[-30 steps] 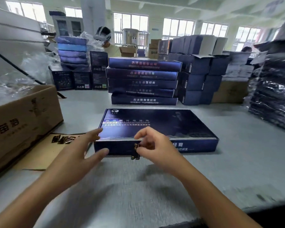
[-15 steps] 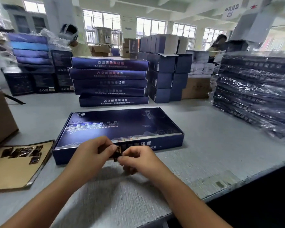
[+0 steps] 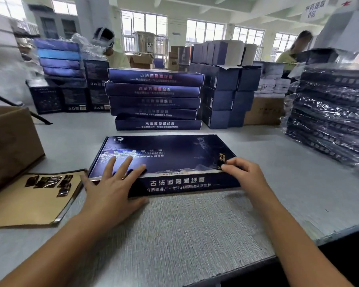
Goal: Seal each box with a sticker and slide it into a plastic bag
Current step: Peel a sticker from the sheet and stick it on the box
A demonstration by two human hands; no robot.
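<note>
Progress was judged to be partway. On the grey, finely ribbed tabletop [image 3: 195,235] a tall stack of bagged boxes [image 3: 330,112], glossy and crinkled under clear film, was seen at the right, well apart from the work. A stack of five bare boxes [image 3: 155,100] was left waiting at the far middle, so several rounds were taken to remain.

The box [image 3: 174,154] in hand was found at the near middle of the tabletop, between the two hands and not yet bagged. It was a wide, flat rectangle of dark blue printed card with a smooth sheen on its lid and pale lettering along its near wall. No loose bag for it could be made out.

A tan sticker sheet [image 3: 35,204], stiff and matt, was laid at the near left, just beside the box's left corner. Several dark, shiny stickers were left on it.

The left hand [image 3: 112,187] was spread flat on the lid's near left part, its fingers straight and holding nothing. The right hand [image 3: 245,172] was set at the lid's near right edge, its fingers curled and pinching the near end of the sticker [image 3: 221,160].

That sticker, a small narrow dark strip with gold print, was laid on the lid. It appeared not yet folded down over the near wall, so the seal was judged unfinished.
</note>
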